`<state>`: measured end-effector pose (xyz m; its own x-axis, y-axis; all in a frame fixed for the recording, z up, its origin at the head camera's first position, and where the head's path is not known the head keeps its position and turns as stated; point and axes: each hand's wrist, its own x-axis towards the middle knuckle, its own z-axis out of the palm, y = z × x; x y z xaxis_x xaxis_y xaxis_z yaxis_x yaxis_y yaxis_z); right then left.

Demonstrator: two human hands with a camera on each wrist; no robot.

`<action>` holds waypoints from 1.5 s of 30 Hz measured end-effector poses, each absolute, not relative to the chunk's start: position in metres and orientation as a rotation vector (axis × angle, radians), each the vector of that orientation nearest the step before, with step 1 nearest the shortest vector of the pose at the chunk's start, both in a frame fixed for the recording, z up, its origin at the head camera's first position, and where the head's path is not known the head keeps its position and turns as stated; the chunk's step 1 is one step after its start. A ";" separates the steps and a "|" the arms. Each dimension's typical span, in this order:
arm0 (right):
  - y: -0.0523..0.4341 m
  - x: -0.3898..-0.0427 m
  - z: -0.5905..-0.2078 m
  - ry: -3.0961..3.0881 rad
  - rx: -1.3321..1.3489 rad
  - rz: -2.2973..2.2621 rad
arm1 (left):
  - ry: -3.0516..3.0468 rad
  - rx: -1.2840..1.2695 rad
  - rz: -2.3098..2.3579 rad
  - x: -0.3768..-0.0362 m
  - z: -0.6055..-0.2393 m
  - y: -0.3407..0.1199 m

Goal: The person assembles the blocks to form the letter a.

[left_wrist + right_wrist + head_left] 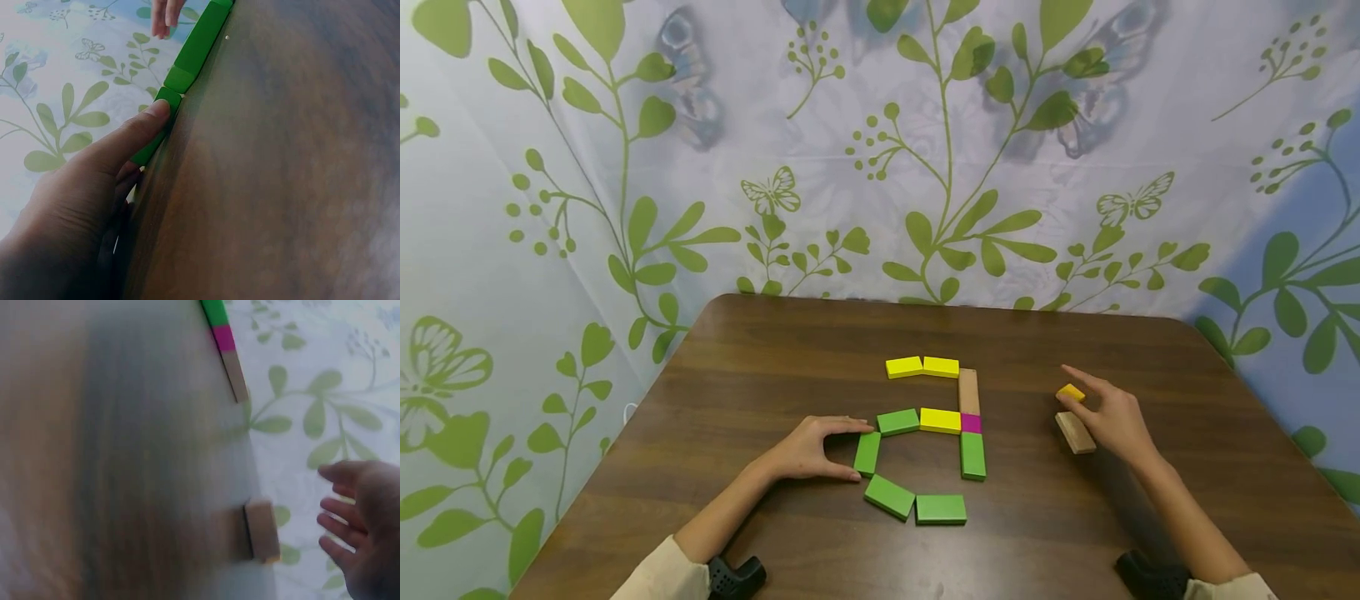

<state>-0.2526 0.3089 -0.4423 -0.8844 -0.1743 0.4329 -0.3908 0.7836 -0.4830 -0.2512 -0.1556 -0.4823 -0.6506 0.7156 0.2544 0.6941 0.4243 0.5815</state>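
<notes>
On the brown table, several flat blocks form a bent outline. At its left side my left hand pinches a green block endwise, with the thumb at the near end and the fingertips at the far end. In the left wrist view the thumb presses that green block's end. Over to the right, my right hand hovers with its fingers extended, holding nothing. Close under it lie a natural wood block and a small yellow block. The right wrist view shows the fingers apart from the wood block.
Around the outline are yellow blocks, a wood block, a magenta block and more green blocks. Behind the table hangs a leaf-patterned cloth. Black straps sit at both wrists.
</notes>
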 end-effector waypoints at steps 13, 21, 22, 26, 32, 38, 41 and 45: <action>0.337 -0.267 -0.471 -2.747 0.126 0.796 | 2.637 1.321 1.034 -0.253 -0.482 -0.156; 0.332 -0.267 -0.472 -2.659 0.125 0.784 | 2.641 1.289 1.041 -0.252 -0.483 -0.156; 0.330 -0.265 -0.470 -2.636 0.139 0.804 | 2.643 1.284 1.040 -0.252 -0.483 -0.156; 0.309 -0.254 -0.457 -2.534 0.253 0.899 | 2.640 1.310 1.037 -0.251 -0.481 -0.155; 0.256 -0.228 -0.442 -2.493 0.549 1.065 | 2.639 1.354 1.047 -0.251 -0.481 -0.154; 0.222 -0.201 -0.438 -2.547 0.824 1.245 | 2.646 1.328 1.064 -0.251 -0.483 -0.155; 0.221 -0.194 -0.440 -2.591 0.884 1.285 | 2.651 1.323 1.062 -0.252 -0.483 -0.155; 0.228 -0.190 -0.447 -2.621 1.034 1.292 | 2.664 1.332 1.053 -0.252 -0.484 -0.154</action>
<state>-0.1904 0.2276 -0.4466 -0.7768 -0.5463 0.3132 -0.5811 0.4305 -0.6906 -0.2521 -0.1537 -0.4840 -0.6444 0.7053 0.2955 0.7167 0.4223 0.5550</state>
